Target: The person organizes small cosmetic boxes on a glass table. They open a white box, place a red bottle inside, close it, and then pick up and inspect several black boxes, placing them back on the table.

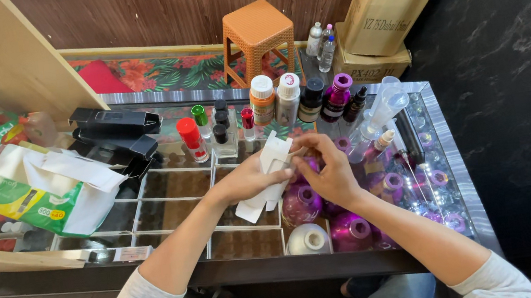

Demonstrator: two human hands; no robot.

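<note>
White carton (268, 177) probably between fingers (307, 152)

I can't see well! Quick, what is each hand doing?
Left hand: closed on a white folded carton.
Right hand: fingers pinching the carton's top edge.

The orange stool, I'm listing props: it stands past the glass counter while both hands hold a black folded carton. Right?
Not quite. The folded carton is white, not black, as the head view shows. Left hand and right hand do hold it, and the orange stool stands past the glass counter.
</note>
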